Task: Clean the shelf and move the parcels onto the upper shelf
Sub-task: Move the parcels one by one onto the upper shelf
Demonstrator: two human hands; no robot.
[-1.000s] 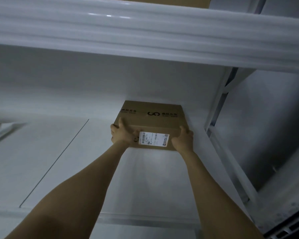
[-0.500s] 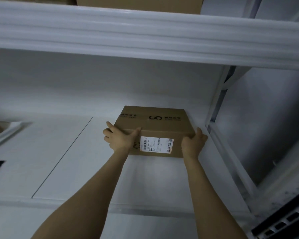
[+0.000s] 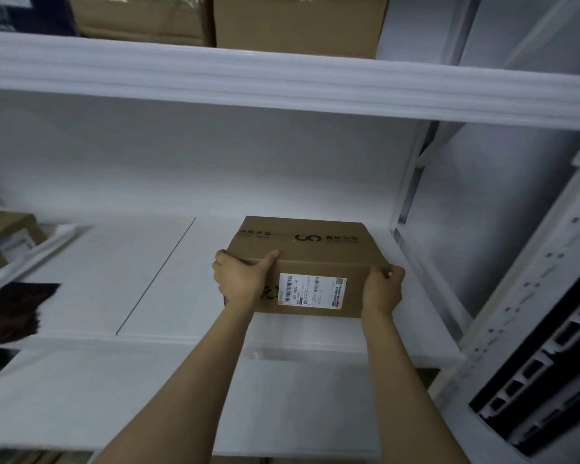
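A brown cardboard parcel (image 3: 315, 252) with a white barcode label on its front sits on the white lower shelf (image 3: 168, 296), near the right end. My left hand (image 3: 240, 279) grips its front left corner, thumb over the top edge. My right hand (image 3: 382, 289) clasps its front right corner. Above runs the white front rail of the upper shelf (image 3: 282, 82), where two larger cardboard boxes (image 3: 298, 21) stand.
At the far left of the lower shelf a small labelled box (image 3: 4, 239) lies beside a white tray edge, with a dark cloth-like thing (image 3: 10, 309) in front of it. White uprights (image 3: 409, 195) close the shelf's right side. A perforated white post (image 3: 533, 296) stands at right.
Both hands have drawn the parcel toward the front edge of the shelf, closing around its front corners. The view has tilted up, showing the boxes on the upper shelf.
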